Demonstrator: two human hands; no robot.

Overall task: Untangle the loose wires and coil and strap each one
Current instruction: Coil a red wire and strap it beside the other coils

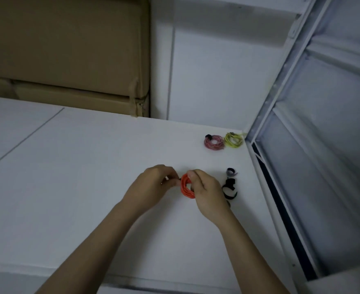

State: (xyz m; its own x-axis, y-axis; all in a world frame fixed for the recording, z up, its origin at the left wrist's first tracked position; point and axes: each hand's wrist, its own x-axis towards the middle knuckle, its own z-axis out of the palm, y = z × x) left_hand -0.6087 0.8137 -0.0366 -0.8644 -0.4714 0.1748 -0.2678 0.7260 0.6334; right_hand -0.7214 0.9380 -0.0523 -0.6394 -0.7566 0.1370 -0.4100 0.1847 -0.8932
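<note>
Head view, orange wire coil (187, 188) pinched between both hands' grip

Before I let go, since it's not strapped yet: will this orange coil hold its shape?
Probably not: the orange coil looks like thin springy wire, kept round only by the left hand and right hand. It seems light and would likely loosen, not roll.

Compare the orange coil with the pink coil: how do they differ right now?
The orange coil is gripped by both hands, left and right; the pink coil lies untouched on the table. The pink one shows a dark strap; the orange one's strap isn't clearly visible. Both are wound into rings.
</note>
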